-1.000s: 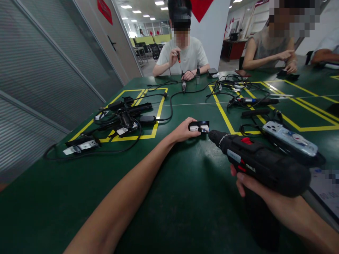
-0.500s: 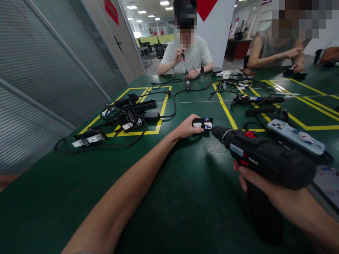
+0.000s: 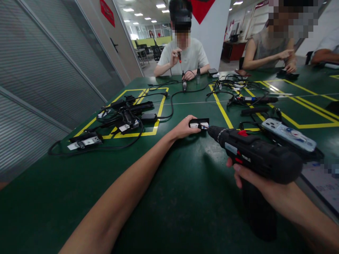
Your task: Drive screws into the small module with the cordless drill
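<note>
My left hand grips the left end of a small black case with a white piece inside, which rests on the green table. In my right hand is a black cordless drill with red accents, my fingers wrapped round its handle. The drill's chuck points left at the case, and its bit reaches the case's right part. Whether the tip touches a screw is too small to tell.
Black cabled devices lie inside yellow tape at left, beside another black-and-white piece. A phone in a pale case lies right of the drill. Across the table, a person holds a screwdriver; another person sits at right.
The whole view has shifted slightly, so things appear a little further left. Both hands keep their holds, and the drill stays against the case.
</note>
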{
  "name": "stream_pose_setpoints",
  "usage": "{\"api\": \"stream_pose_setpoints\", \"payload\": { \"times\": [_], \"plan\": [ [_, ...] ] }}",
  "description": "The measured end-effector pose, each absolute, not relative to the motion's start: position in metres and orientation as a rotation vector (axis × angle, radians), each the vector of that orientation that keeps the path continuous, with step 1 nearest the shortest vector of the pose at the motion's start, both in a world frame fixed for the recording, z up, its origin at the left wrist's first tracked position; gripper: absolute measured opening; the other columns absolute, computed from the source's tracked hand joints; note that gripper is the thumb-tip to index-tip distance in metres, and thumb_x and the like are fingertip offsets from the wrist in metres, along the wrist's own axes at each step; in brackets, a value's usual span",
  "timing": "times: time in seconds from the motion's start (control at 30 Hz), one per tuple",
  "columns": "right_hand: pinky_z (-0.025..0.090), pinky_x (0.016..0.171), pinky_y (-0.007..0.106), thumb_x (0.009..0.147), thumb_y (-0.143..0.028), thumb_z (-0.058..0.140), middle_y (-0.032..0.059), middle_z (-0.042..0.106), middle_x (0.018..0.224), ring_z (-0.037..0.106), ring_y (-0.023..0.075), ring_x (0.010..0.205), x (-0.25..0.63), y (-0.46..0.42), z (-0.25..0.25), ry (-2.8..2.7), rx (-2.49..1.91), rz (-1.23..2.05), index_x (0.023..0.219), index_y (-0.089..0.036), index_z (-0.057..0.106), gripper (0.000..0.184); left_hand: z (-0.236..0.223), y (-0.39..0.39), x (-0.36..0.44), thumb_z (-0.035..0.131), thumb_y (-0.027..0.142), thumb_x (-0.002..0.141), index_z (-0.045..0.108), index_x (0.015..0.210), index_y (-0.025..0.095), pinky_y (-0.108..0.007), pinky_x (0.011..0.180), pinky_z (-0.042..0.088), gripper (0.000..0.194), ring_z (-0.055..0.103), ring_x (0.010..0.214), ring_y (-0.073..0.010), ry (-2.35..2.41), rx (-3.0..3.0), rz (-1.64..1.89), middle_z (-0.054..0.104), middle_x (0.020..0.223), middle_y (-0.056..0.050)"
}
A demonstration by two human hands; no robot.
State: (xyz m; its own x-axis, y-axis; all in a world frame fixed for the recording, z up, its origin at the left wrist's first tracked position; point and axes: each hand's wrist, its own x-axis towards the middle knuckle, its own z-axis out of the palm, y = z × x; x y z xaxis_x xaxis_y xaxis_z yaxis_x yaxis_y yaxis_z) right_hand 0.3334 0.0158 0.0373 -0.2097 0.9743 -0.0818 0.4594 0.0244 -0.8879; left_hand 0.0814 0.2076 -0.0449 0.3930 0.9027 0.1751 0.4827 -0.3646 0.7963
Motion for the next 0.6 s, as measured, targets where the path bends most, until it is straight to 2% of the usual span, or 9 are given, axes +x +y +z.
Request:
{"api": "stream_pose_setpoints", "payload": {
  "times": [0.1, 0.27, 0.6],
  "plan": [
    [0.050, 0.069, 0.035, 0.089, -0.053, 0.055, -0.0001, 0.066, 0.065, 0.064, 0.0183, 0.064, 0.3321, 0.0163, 0.0368, -1.737, -1.484, 1.135, 0.070, -0.024, 0.066, 0.037, -0.0462, 0.2083, 0.0813, 0.073, 0.037, 0.070, 0.055, 0.111, 0.015, -0.028, 0.074, 0.045, 0.050, 0.054, 0.082, -0.0150, 1.156, 1.978, 0.820, 0.060, 0.096, -0.003],
    [0.051, 0.070, 0.036, 0.089, -0.052, 0.056, 0.0000, 0.066, 0.067, 0.064, 0.0203, 0.071, 0.3340, 0.0155, 0.0338, -1.710, -1.510, 1.154, 0.081, -0.024, 0.068, 0.031, -0.0453, 0.2069, 0.0819, 0.072, 0.036, 0.070, 0.054, 0.114, 0.014, -0.028, 0.073, 0.044, 0.052, 0.054, 0.081, -0.0144, 1.138, 1.968, 0.814, 0.060, 0.096, -0.002],
    [0.048, 0.069, 0.034, 0.091, -0.052, 0.054, -0.0008, 0.065, 0.068, 0.061, 0.0185, 0.069, 0.3356, 0.0151, 0.0320, -1.711, -1.472, 1.183, 0.079, -0.024, 0.067, 0.033, -0.0482, 0.2097, 0.0808, 0.072, 0.036, 0.070, 0.054, 0.112, 0.015, -0.027, 0.071, 0.043, 0.050, 0.053, 0.079, -0.0131, 1.122, 1.965, 0.817, 0.059, 0.094, -0.003]
  ]
}}
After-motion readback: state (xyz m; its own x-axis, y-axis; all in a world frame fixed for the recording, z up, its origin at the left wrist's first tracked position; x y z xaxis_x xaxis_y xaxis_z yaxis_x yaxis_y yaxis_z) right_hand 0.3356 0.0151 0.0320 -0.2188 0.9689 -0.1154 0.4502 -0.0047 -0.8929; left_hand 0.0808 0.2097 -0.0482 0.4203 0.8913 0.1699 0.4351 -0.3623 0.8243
